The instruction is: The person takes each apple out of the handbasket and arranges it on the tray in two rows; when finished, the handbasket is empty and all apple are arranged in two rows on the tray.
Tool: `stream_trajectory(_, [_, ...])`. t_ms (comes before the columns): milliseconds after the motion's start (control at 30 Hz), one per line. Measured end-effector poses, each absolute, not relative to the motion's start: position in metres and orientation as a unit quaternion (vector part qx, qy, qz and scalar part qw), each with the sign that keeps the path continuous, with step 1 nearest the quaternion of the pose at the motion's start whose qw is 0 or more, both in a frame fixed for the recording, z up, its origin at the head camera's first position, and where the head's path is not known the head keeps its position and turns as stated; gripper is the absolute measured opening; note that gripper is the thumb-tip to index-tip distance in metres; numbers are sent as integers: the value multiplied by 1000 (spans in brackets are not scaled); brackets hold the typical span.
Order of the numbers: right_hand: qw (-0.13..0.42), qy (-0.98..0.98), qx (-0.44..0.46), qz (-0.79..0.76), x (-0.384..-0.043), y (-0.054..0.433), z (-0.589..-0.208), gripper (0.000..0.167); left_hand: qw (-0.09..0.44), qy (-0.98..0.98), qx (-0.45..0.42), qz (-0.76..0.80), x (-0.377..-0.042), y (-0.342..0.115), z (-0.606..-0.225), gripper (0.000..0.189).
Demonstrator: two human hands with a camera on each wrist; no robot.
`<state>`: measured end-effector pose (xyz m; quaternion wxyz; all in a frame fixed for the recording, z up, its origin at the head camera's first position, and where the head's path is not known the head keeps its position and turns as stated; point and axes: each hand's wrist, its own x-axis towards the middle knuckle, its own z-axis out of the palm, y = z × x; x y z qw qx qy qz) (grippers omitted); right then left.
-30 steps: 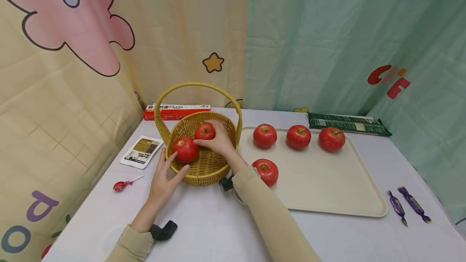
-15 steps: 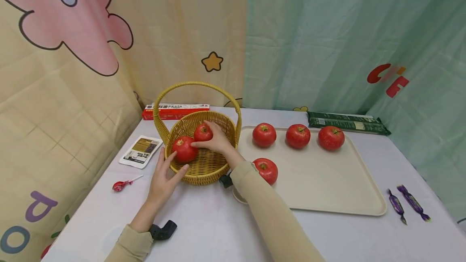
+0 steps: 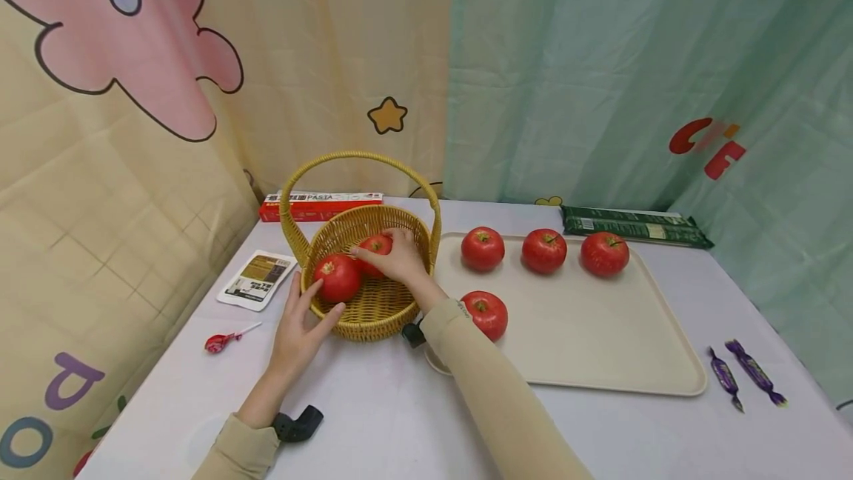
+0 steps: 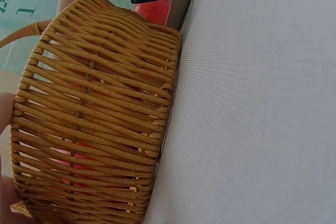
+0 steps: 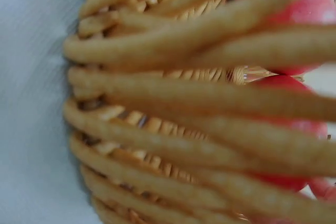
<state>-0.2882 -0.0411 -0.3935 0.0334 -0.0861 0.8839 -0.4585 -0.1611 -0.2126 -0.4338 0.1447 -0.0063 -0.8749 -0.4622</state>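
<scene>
A yellow wicker basket (image 3: 373, 328) with a tall hoop handle stands on the table, two red apples inside it. One apple (image 3: 338, 278) lies at the basket's left side. Behind and right of it, my right hand (image 3: 402, 261) holds the second apple (image 3: 377, 246) between thumb and fingers, partly covering it. My left hand (image 3: 296, 335) rests with spread, fairly straight fingers at the basket's left front rim, one fingertip over the rim near the first apple. In the left wrist view, fingers (image 4: 6, 111) touch the basket's rim. The right wrist view shows red apples through the weave (image 5: 157, 93).
Right of the basket lies a beige tray (image 3: 600, 339) bearing several apples (image 3: 544, 250). A red pasta box (image 3: 320, 207) and green packets (image 3: 633, 227) lie at the back. A white pouch (image 3: 258, 280) and lollipop (image 3: 223, 341) are left; purple candies (image 3: 756, 371) lie right.
My right hand has shifted slightly toward me with the apple, which now sits closer against the other apple in the basket. My left hand has stayed at the rim.
</scene>
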Motion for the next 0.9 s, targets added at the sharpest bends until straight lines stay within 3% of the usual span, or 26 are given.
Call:
stream_trajectory(200, [63,887,-98,-447,-284,-40,-395,96,145,-875,-7,-462,-161,-213,-434,69])
stream_trajectory(533, [145,915,-182,-329,-273,-29,-384,93,143,-877,-6,-459,-160,-213,-432,69])
stream_trajectory(767, [121,922,-236,-282,-256,-21,-377,76,142,-876,-6,-461,-161,-213,-433,69])
stream_trajectory(900, [86,916,-260,-294,-243,-8,-366,79,142,-875,-6,-463,-160,-213,-433,69])
